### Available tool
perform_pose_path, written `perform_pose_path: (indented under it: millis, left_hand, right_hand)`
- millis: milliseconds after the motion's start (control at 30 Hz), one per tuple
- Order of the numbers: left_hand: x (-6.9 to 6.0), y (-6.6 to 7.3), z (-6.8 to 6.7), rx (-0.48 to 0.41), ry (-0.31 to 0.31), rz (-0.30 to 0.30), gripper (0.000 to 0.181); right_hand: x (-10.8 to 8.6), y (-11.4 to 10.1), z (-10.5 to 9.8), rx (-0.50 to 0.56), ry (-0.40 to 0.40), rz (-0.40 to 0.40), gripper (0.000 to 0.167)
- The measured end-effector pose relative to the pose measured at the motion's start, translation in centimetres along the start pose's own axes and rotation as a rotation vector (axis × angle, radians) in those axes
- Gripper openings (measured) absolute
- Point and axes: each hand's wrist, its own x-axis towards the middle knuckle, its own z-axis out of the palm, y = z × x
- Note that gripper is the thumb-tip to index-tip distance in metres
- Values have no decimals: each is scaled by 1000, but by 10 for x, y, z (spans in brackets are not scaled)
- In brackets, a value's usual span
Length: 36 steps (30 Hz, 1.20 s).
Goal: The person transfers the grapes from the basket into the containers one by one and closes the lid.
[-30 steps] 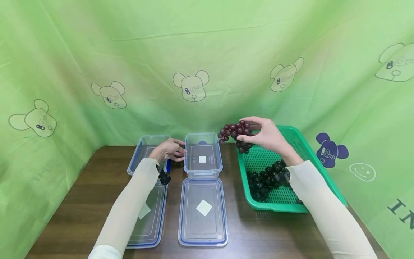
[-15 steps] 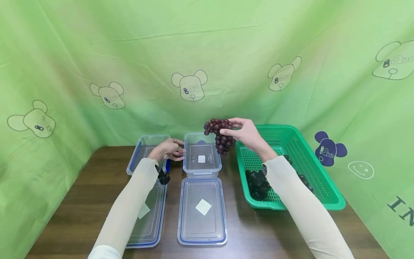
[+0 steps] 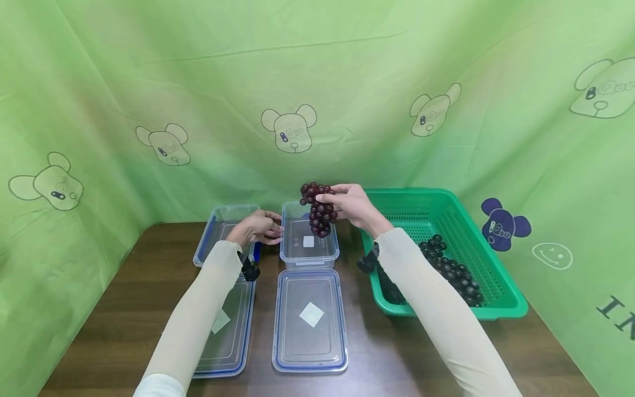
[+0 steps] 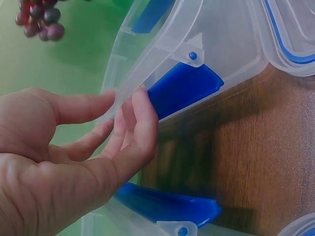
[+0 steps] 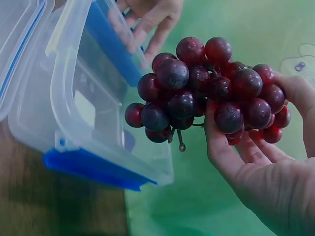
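My right hand (image 3: 354,204) pinches a bunch of dark red grapes (image 3: 322,219) between thumb and fingers. The bunch hangs above the middle clear plastic container (image 3: 310,255); in the right wrist view the grapes (image 5: 172,93) are beside its rim. Grapes fill the lower part of my grip and hide some fingertips. My left hand (image 3: 259,226) lies between the two containers. Its thumb and fingers touch the outer left wall of the middle container, by a blue latch (image 4: 187,88) in the left wrist view. The left container (image 3: 218,231) stands behind that hand.
Two lids with blue seals, a right lid (image 3: 311,344) and a left lid (image 3: 233,342), lie in front of the containers. A green basket (image 3: 448,198) with several black grape bunches (image 3: 458,278) stands at right. A green curtain (image 3: 223,66) closes off the table's back.
My right hand has carried the grapes leftward from above the green basket's edge to above the middle container. The left hand has stayed at the container's side.
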Motion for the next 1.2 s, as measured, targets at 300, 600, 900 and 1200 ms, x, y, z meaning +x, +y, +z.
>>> perform_pose_path:
  millis: [300, 600, 900, 1200]
  left_hand:
    - [1, 0, -2, 6, 4, 4, 54]
    - [-1, 1, 0, -4, -10, 19, 54]
    - [2, -2, 0, 9, 9, 19, 53]
    - [2, -2, 1, -6, 10, 13, 55]
  right_hand:
    - [14, 8, 27, -6, 41, 50, 80]
    - [26, 19, 44, -7, 92, 104, 79]
    - [31, 29, 53, 3, 103, 127, 75]
    - [34, 32, 56, 24, 171, 133, 74]
